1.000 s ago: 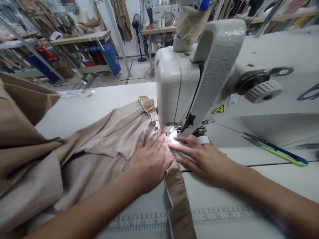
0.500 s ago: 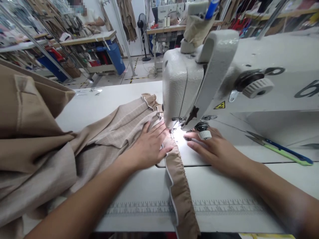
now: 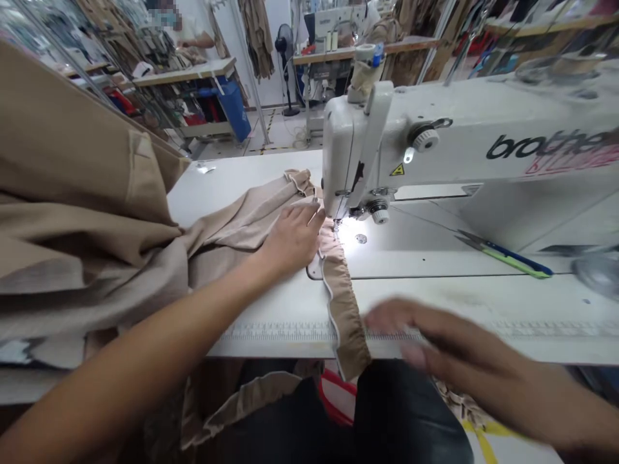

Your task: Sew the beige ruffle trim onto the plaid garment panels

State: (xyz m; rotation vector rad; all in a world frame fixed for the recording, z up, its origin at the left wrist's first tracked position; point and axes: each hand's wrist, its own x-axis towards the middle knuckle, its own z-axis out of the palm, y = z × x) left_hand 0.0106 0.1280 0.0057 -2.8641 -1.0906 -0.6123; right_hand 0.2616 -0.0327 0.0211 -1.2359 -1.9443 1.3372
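I look through the head camera, the only view I have, and I call the top of the picture 12 o'clock. The left hand (image 3: 293, 240) is open and lies flat on the beige cloth (image 3: 232, 225), with its fingertips (image 3: 316, 216) just beside the sewing machine needle (image 3: 335, 225). It presses down and does not pinch. The right hand (image 3: 459, 348) is at 4 o'clock, near the front edge of the white table (image 3: 483, 296). It is blurry, but it looks open, and I see nothing in it. A frilly tan strip (image 3: 344, 303) runs from under the needle toward 6 o'clock and hangs over the table edge. The beige cloth joins a big tan cloth pile (image 3: 72, 193) at 9 o'clock. The white Brother sewing machine (image 3: 435, 135) stands from 12 to 3 o'clock. Snips with a blue and green handle (image 3: 507, 260) lie on the table at 3 o'clock. A ruler strip (image 3: 271, 332) is printed along the table. Far off at 11 o'clock, a co-worker (image 3: 188, 35) stands at a table.
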